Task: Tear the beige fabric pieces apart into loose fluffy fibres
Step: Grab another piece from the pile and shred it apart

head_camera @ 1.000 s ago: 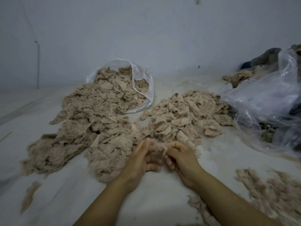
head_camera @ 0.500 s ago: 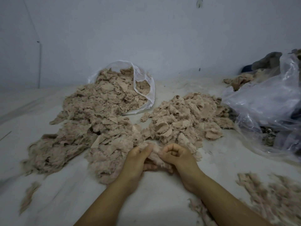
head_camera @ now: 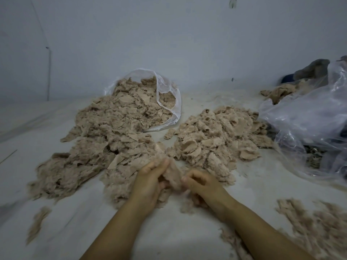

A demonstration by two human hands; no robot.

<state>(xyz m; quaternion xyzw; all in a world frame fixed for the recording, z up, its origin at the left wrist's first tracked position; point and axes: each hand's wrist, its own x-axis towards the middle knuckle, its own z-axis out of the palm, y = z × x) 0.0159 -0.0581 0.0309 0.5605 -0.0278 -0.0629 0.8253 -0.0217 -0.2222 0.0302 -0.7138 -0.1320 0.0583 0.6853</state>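
Left hand [head_camera: 148,182] and right hand [head_camera: 201,182] both pinch one fuzzy beige fabric piece [head_camera: 173,174] between them, low over pale floor [head_camera: 78,231]. Ribbed beige scrap heap [head_camera: 212,139] behind; crinkled clear plastic bag [head_camera: 169,102] spilling scraps.

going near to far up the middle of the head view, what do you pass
the two hands, left and right, pulling a beige fabric piece → heap of beige fabric scraps → clear plastic bag spilling scraps → pale wall
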